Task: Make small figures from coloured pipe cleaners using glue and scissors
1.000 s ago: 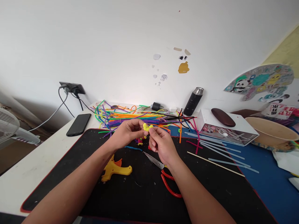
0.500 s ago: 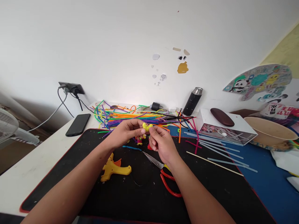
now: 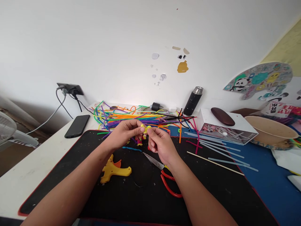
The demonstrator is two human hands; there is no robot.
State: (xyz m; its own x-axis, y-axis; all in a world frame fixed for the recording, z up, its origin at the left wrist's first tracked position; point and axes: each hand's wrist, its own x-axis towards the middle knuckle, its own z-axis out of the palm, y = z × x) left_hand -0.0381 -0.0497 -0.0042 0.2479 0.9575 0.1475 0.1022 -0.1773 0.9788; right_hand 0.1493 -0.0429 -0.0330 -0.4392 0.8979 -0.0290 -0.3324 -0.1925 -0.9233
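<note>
A small curled yellow pipe cleaner piece (image 3: 146,128) is pinched between my two hands above the black mat (image 3: 141,204). My left hand (image 3: 128,133) grips its left side with thumb and fingertips. On its other side, my right hand (image 3: 161,142) holds it the same way. Just below my fingers are small pink and yellow bits (image 3: 139,142), partly hidden. A short blue pipe cleaner (image 3: 132,148) lies on the mat. Red-handled scissors (image 3: 162,171) rest under my right wrist, blades pointing away to the left. The yellow hot glue gun (image 3: 115,170) lies beside my left forearm.
Behind my hands spreads a heap of coloured pipe cleaners (image 3: 134,119). To the right are clear glue sticks (image 3: 225,152), a thin wooden stick (image 3: 215,163), a white box (image 3: 235,125) and a beige bowl (image 3: 270,127). A black flask (image 3: 192,102) stands near the wall; a phone (image 3: 77,126) lies left.
The yellow piece has turned slightly between my fingertips, and both hands still hold it. The whole view has shifted a little; the objects on the mat stay in place.
</note>
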